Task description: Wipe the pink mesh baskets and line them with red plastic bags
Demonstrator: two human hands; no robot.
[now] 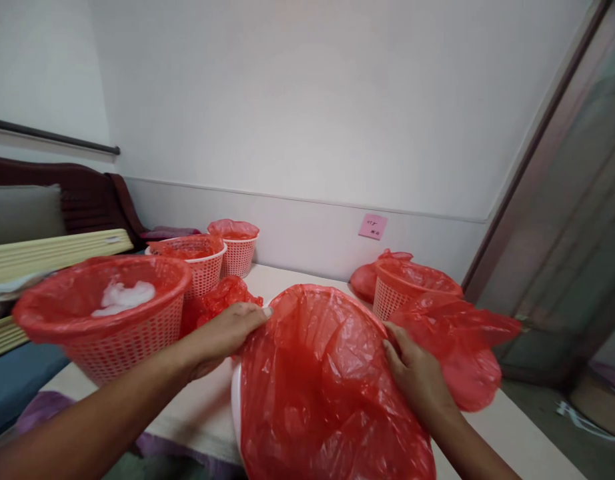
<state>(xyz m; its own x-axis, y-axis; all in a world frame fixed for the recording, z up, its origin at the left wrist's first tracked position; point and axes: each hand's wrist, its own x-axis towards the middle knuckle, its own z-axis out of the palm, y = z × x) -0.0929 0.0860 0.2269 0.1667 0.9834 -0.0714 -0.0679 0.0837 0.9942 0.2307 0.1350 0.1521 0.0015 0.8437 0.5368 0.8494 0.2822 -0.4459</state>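
A red plastic bag [327, 393] covers the mouth of a white basket [236, 407] close in front of me, its edge folded over the far rim. My left hand [227, 337] pinches the bag at the left side of the rim, thumb on top. At the right side of the rim, my right hand [417, 367] grips the bag's edge with curled fingers. Most of the basket is hidden under the bag. Beside my left wrist lies a crumpled red bag [222, 297].
At left stands a lined basket [122, 340] with white material [122, 298] inside. Two lined baskets, one nearer [203, 275] and one farther [240, 257], stand behind. At right are another lined basket [387, 300] and a loose red bag [452, 347]. A pink note [372, 227] is on the wall.
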